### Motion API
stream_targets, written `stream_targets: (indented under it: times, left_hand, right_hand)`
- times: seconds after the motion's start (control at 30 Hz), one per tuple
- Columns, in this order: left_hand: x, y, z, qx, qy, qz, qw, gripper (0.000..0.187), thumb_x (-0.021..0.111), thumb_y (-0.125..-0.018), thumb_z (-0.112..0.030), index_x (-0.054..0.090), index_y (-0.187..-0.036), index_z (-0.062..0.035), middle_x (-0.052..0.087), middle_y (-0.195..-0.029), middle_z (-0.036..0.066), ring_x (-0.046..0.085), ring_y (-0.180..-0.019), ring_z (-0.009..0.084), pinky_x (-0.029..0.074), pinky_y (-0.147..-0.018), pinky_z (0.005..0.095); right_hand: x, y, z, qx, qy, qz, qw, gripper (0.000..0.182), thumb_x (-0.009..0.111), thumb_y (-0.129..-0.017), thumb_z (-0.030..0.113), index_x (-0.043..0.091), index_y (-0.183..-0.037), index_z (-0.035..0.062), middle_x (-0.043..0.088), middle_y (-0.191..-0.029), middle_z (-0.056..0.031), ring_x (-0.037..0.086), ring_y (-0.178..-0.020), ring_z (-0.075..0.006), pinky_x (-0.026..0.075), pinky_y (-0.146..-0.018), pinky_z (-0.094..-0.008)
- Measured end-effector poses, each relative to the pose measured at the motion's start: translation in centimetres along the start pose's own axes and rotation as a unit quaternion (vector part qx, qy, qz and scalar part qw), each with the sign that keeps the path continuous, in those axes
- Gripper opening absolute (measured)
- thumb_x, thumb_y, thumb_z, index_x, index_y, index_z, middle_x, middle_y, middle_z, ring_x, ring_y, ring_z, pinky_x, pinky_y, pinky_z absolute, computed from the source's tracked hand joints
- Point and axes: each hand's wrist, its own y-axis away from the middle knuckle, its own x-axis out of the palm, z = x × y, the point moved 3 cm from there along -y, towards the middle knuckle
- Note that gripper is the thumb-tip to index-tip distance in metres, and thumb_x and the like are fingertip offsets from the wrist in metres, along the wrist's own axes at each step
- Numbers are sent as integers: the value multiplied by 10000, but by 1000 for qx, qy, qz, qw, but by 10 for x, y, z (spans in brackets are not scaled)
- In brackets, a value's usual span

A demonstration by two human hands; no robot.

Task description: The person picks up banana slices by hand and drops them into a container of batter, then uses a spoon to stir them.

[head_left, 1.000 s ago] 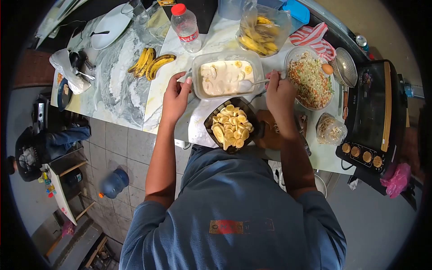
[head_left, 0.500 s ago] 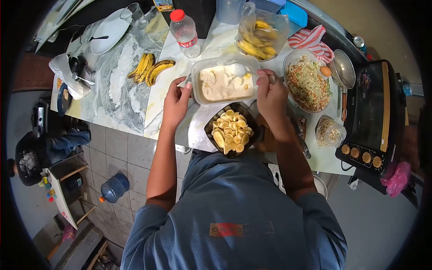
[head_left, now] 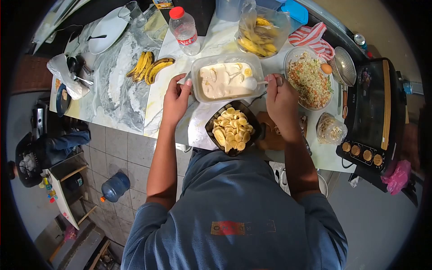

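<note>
A clear rectangular plastic container (head_left: 196,95) holds a creamy beige mixture with banana slices in it. My left hand (head_left: 176,100) grips its left rim, thumb at the front and fingers behind. Pinched in my right hand (head_left: 280,95) is the handle of a white spoon (head_left: 250,83), whose bowl rests in the mixture at the right end. A dark square bowl (head_left: 257,130) heaped with sliced banana (head_left: 232,129) stands at the counter edge in front of my body.
Around the container are bananas (head_left: 158,69), a plastic bottle (head_left: 184,33), a bag of bananas (head_left: 258,40), a bowl of chopped vegetables (head_left: 308,81) with an egg (head_left: 326,68), a wooden board (head_left: 271,135) and a toaster oven (head_left: 366,108). Another person (head_left: 31,155) is at far left.
My right hand has drawn the spoon rightward and slightly down through the mixture, to the container's right end. The left hand keeps its grip on the rim.
</note>
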Motion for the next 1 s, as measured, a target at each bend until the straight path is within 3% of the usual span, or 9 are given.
stream_targets:
  times: [0.1,0.2,0.27,0.4,0.5,0.57,0.7,0.93,1.0]
  left_hand:
    - [2,-1,-2,3,-3,3,1000,396,606,-985,-257,520,-1266,8,593,-760,25,545,-727,84,452,-695,236]
    - [2,-2,-2,3,-4,2,1000,392,604,-986,-253,521,-1265,9,594,-757,26,548,-726,85,453,-696,237]
    - [1,-1,-1,2,-5,4,1000,390,604,-986,-251,522,-1264,9,594,-754,26,547,-724,84,453,-697,237]
    - [-2,-1,0,8,2,-3,1000,383,604,-986,-250,528,-1259,9,590,-741,22,541,-715,82,444,-685,236]
    - [-4,0,4,8,-2,-5,1000,380,604,-986,-248,530,-1257,8,589,-736,21,539,-710,81,439,-678,236]
    - [-3,-1,5,8,-2,-2,1000,378,604,-986,-247,531,-1257,7,590,-736,21,539,-708,80,437,-675,235]
    - [1,0,1,11,13,-3,1000,382,605,-985,-250,530,-1261,4,587,-735,19,535,-704,77,436,-673,234]
    - [-6,0,4,4,5,-6,1000,396,608,-984,-259,525,-1270,2,590,-750,17,539,-719,78,442,-686,234]
    - [-6,0,4,3,4,-6,1000,397,608,-984,-261,525,-1270,1,590,-751,17,539,-720,78,443,-687,235]
  right_hand:
    - [3,-1,-6,19,0,21,1000,193,517,-974,129,631,-925,-19,663,-784,-203,641,-727,-417,515,-654,-439]
    - [14,2,-23,87,-6,24,996,235,501,-993,162,638,-915,-12,665,-768,-193,657,-687,-361,510,-623,-405]
    - [26,7,-40,231,-120,23,965,255,503,-1006,195,639,-918,-1,653,-705,-131,646,-616,-219,488,-576,-337]
    - [28,13,-46,276,-238,-32,931,275,511,-1013,232,643,-930,5,622,-661,-62,587,-588,-99,464,-559,-276]
    - [30,7,-29,252,-273,-42,927,265,515,-1012,232,650,-957,11,602,-649,-44,562,-582,-78,453,-549,-260]
    - [38,-2,-15,165,-207,-4,964,252,511,-1010,207,658,-983,4,630,-684,-70,584,-600,-91,465,-567,-261]
    - [50,-8,7,37,-144,2,989,215,519,-995,146,658,-1010,-19,693,-805,-136,676,-652,-201,515,-613,-314]
    - [54,-7,8,9,-140,-15,990,182,539,-977,119,663,-966,-13,687,-821,-155,686,-693,-261,528,-640,-355]
    - [54,-5,4,-8,-128,-9,992,200,537,-984,141,676,-985,-4,676,-778,-128,665,-665,-213,514,-622,-325]
